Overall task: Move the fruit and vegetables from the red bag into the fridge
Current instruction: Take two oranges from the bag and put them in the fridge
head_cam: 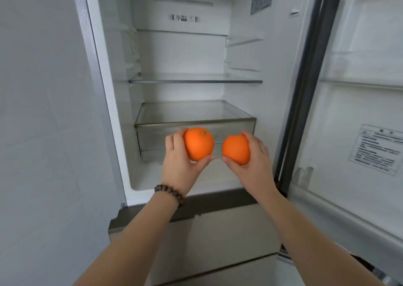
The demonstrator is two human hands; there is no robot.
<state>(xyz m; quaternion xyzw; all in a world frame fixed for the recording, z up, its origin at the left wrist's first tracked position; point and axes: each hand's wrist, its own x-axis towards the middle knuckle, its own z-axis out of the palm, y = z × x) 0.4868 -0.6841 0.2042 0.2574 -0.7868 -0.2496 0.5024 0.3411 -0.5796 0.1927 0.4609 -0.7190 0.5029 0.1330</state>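
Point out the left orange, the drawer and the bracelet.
left orange (198,144), head view, middle of its peel
drawer (157,140), head view, clear front wall left of the hands
bracelet (170,193), head view, beads on the left wrist

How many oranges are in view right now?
2. One orange is in the left hand, the other orange in the right hand, both before the open fridge. None shows on its shelves.
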